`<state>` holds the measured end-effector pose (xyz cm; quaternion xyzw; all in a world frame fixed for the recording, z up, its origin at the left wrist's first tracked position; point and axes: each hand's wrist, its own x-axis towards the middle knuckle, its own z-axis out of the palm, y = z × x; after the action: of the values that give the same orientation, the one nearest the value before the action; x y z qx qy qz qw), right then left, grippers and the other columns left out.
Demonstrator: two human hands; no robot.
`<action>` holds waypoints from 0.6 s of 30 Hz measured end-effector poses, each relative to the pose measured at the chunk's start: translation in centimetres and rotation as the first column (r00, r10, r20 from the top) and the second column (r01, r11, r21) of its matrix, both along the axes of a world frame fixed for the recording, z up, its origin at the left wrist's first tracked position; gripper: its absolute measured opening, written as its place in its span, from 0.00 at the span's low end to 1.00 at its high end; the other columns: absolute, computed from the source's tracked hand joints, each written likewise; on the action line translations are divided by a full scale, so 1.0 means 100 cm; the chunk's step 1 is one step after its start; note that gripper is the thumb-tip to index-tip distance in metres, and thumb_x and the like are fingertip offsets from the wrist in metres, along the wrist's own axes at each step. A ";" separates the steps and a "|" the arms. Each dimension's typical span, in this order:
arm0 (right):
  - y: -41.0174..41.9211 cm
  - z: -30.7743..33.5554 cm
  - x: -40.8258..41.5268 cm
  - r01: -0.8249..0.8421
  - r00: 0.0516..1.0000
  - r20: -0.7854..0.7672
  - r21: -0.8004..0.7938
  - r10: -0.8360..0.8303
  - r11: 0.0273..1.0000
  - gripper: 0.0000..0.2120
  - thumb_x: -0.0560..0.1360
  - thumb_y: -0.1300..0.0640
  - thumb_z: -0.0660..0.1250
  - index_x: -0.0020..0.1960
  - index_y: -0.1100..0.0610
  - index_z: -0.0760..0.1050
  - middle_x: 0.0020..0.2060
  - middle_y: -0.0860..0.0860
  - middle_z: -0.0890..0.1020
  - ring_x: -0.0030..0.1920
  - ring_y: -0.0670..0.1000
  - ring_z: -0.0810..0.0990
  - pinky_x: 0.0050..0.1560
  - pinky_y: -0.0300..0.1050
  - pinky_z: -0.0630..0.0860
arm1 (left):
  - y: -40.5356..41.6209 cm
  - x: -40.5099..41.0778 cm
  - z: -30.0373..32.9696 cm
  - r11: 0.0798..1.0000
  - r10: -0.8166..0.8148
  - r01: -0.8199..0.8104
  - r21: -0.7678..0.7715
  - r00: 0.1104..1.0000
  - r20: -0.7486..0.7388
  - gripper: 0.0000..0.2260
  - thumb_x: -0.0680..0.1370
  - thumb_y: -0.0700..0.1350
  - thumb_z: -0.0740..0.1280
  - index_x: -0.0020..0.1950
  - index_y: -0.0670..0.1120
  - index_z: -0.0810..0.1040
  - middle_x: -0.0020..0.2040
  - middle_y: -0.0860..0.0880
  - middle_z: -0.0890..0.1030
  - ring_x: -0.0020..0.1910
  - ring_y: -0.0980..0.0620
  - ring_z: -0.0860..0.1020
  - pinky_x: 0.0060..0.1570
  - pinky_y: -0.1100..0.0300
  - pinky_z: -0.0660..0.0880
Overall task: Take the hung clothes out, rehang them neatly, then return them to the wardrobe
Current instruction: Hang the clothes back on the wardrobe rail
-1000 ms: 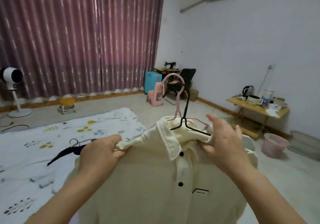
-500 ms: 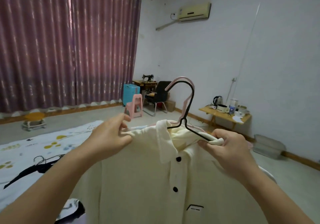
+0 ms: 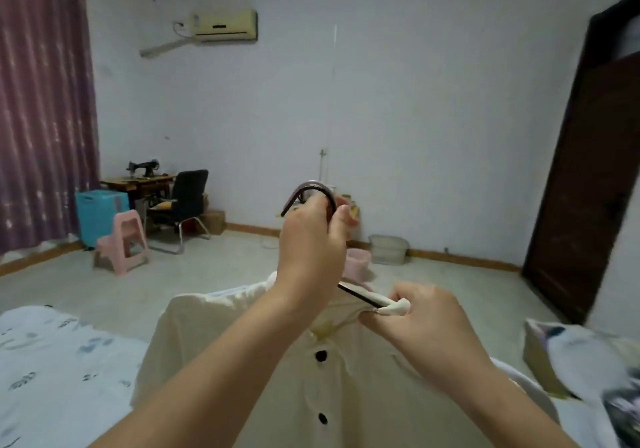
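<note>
A cream shirt (image 3: 311,378) with black buttons is held up over the bed (image 3: 52,361). The hanger (image 3: 308,193) hook is gripped by the left hand (image 3: 311,239); the collar is pinched by the right hand (image 3: 426,326).

Left hand (image 3: 311,239) gripping curved black hanger hook (image 3: 308,193), right hand (image 3: 420,323) pinching cream button-up shirt (image 3: 311,395) collar, 2 black buttons (image 3: 321,355) showing, dark wooden wardrobe (image 3: 585,170) at right
</note>
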<state>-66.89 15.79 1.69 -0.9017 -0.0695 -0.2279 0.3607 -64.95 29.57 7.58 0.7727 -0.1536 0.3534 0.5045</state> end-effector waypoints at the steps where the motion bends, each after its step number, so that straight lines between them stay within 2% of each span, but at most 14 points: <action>1: -0.001 -0.002 -0.009 0.030 0.999 -0.025 0.034 -0.029 0.999 0.13 0.61 0.45 0.72 0.27 0.50 0.71 0.20 0.46 0.73 0.25 0.44 0.69 0.27 0.41 0.62 | -0.003 -0.003 -0.001 0.995 -0.090 0.088 -0.052 0.996 -0.021 0.06 0.80 0.40 0.60 0.45 0.46 0.73 0.38 0.49 0.81 0.40 0.52 0.80 0.45 0.52 0.78; 3: -0.005 -0.006 -0.030 0.079 0.994 -0.080 0.083 -0.072 0.993 0.12 0.60 0.45 0.72 0.30 0.51 0.72 0.21 0.45 0.74 0.25 0.44 0.69 0.27 0.41 0.64 | -0.012 -0.012 -0.004 0.955 -0.262 0.252 -0.157 0.964 -0.048 0.11 0.80 0.37 0.58 0.41 0.48 0.72 0.35 0.52 0.80 0.36 0.56 0.79 0.44 0.55 0.78; 6: -0.016 -0.009 -0.067 0.141 0.977 -0.173 0.081 -0.126 0.987 0.13 0.62 0.45 0.71 0.34 0.53 0.74 0.28 0.47 0.76 0.30 0.44 0.72 0.29 0.38 0.65 | -0.032 -0.028 -0.007 0.875 -0.439 0.413 -0.254 0.897 -0.056 0.11 0.80 0.36 0.57 0.41 0.48 0.73 0.36 0.52 0.81 0.38 0.56 0.81 0.46 0.57 0.78; 9: -0.031 -0.005 -0.106 0.158 0.962 -0.238 0.084 -0.134 0.984 0.14 0.63 0.43 0.71 0.39 0.52 0.75 0.33 0.46 0.77 0.32 0.39 0.73 0.30 0.32 0.68 | -0.058 -0.049 -0.007 0.810 -0.541 0.510 -0.290 0.840 -0.034 0.12 0.80 0.37 0.56 0.43 0.49 0.73 0.36 0.52 0.81 0.34 0.61 0.79 0.42 0.61 0.77; 11: -0.042 -0.002 -0.133 0.162 0.956 -0.262 0.095 -0.132 0.982 0.16 0.61 0.42 0.67 0.42 0.52 0.75 0.35 0.45 0.78 0.34 0.38 0.74 0.32 0.30 0.68 | -0.075 -0.064 -0.006 0.777 -0.584 0.560 -0.288 0.812 0.001 0.12 0.80 0.37 0.56 0.43 0.50 0.73 0.34 0.53 0.79 0.33 0.60 0.76 0.40 0.64 0.74; 13: -0.055 -0.002 -0.162 0.167 0.945 -0.302 0.121 -0.124 0.978 0.16 0.66 0.43 0.67 0.50 0.49 0.75 0.39 0.43 0.78 0.39 0.38 0.75 0.38 0.31 0.70 | -0.091 -0.081 -0.006 0.741 -0.628 0.605 -0.292 0.778 0.020 0.13 0.80 0.36 0.56 0.42 0.51 0.73 0.33 0.53 0.76 0.33 0.59 0.73 0.42 0.63 0.72; 16: -0.079 -0.002 -0.213 0.186 0.919 -0.390 0.300 -0.057 0.936 0.14 0.76 0.49 0.65 0.61 0.48 0.72 0.37 0.39 0.78 0.36 0.35 0.75 0.39 0.28 0.68 | -0.117 -0.110 -0.008 0.665 -0.705 0.678 -0.315 0.708 0.036 0.13 0.80 0.35 0.55 0.41 0.50 0.72 0.32 0.52 0.73 0.33 0.57 0.72 0.43 0.62 0.70; 18: -0.090 0.001 -0.252 0.169 0.903 -0.430 0.408 0.026 0.897 0.11 0.79 0.55 0.61 0.60 0.55 0.73 0.37 0.39 0.81 0.36 0.34 0.76 0.39 0.27 0.71 | -0.132 -0.133 -0.010 0.611 -0.751 0.722 -0.325 0.659 0.051 0.14 0.80 0.34 0.55 0.41 0.49 0.73 0.31 0.53 0.72 0.31 0.59 0.71 0.38 0.67 0.68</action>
<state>-92.09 6.81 1.81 -0.8276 0.0975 -0.0494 0.5506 -78.29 16.38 6.60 0.5643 -0.3756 0.0995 0.7285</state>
